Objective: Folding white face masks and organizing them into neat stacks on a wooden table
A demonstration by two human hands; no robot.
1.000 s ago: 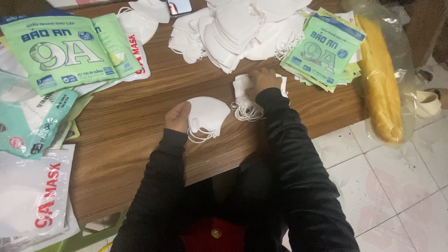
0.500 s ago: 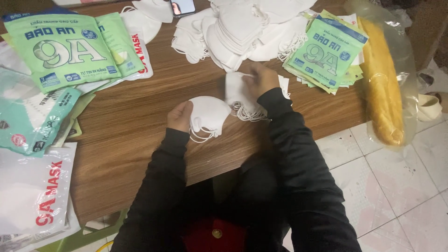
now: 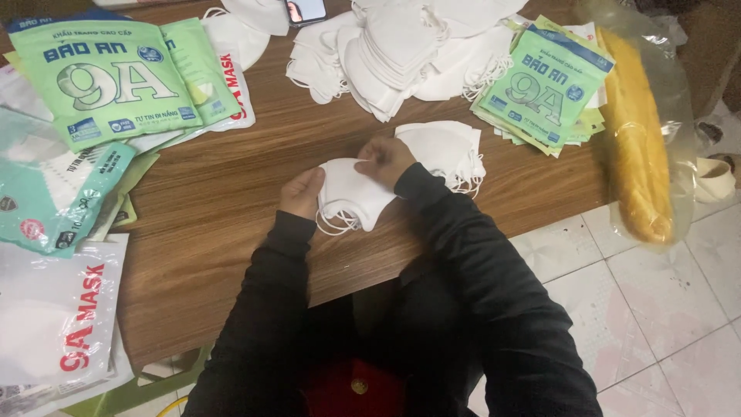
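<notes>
Fingertips of the right hand [image 3: 384, 160] pinch the top edge of a white folded face mask [image 3: 351, 193], while the left hand [image 3: 302, 193] curls around its left side, fingers closed on the cloth. The mask sits just above the wooden table [image 3: 224, 208], near its front edge. It looks light, soft and floppy, best taken by the folded edge rather than the thin ear loops [image 3: 333, 225] dangling below. Just beside lies a small stack of masks [image 3: 445, 150]; farther off, a heap of masks [image 3: 401, 46] and glossy green packets [image 3: 540, 85].

White folded face masks [image 3: 351, 197], small stack, ear loops dangling, near table edge.
</notes>
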